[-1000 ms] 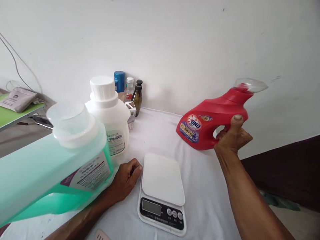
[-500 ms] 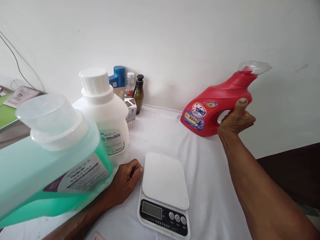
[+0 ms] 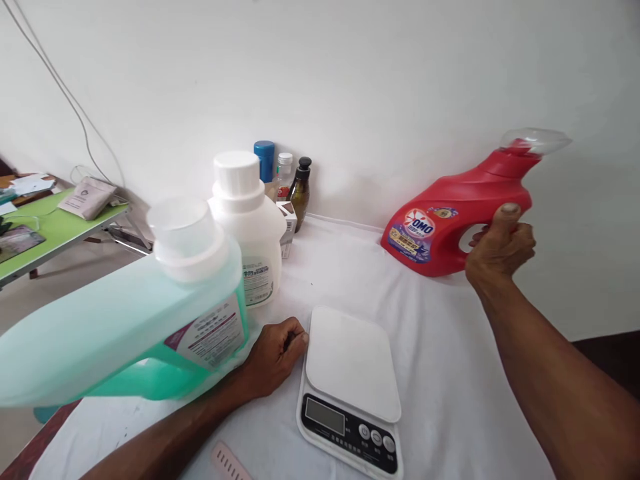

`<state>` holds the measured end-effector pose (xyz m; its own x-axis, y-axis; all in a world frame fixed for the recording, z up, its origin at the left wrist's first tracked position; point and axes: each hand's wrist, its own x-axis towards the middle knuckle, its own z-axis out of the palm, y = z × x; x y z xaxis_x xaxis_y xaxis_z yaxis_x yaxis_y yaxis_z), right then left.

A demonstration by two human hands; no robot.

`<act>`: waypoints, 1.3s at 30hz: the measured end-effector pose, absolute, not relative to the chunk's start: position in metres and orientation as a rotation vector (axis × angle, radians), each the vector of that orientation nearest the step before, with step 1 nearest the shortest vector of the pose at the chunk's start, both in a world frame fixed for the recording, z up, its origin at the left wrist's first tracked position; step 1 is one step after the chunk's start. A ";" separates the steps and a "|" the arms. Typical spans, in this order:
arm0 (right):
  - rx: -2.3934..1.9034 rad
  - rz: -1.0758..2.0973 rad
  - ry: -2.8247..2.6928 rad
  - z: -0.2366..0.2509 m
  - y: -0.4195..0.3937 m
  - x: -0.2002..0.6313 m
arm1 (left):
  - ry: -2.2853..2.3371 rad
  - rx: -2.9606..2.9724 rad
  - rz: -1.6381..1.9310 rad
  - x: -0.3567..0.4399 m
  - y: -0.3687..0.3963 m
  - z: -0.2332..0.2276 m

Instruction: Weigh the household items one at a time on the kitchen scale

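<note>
Right hand (image 3: 500,250) fist-closed round the handle of the red plastic detergent bottle (image 3: 450,213), held in the air over the far right edge of the white-clothed tabletop (image 3: 440,347). Step, by my read: carrying. Next move calls for lowering it squarely onto the white digital kitchen scale (image 3: 353,373). Long axis tilted, clear cap up-right, base down-left. Left hand (image 3: 275,353) curled loosely, empty, touching the scale's left edge.

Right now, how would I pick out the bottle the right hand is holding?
Start at the white kitchen scale on the white-covered table, then look up and right. The right hand grips the red detergent bottle by its handle; it alone is red, tilted, with a clear cap.
</note>
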<state>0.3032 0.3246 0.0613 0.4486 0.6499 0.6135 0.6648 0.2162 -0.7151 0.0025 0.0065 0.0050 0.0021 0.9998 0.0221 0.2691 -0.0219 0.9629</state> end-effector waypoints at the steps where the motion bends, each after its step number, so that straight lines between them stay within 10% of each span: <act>1: -1.502 -0.014 -1.161 0.068 0.317 0.302 | 1.393 1.428 1.092 0.002 0.006 0.005; 6: -1.220 0.001 -1.330 0.108 0.246 0.247 | 1.385 1.449 1.126 0.001 0.007 0.001; 19: -0.459 1.459 -1.865 0.122 0.140 0.068 | 1.366 1.524 1.205 -0.003 0.011 -0.009; 39: -0.491 1.560 -1.698 0.109 0.127 0.052 | 1.367 1.502 1.189 -0.002 0.010 -0.007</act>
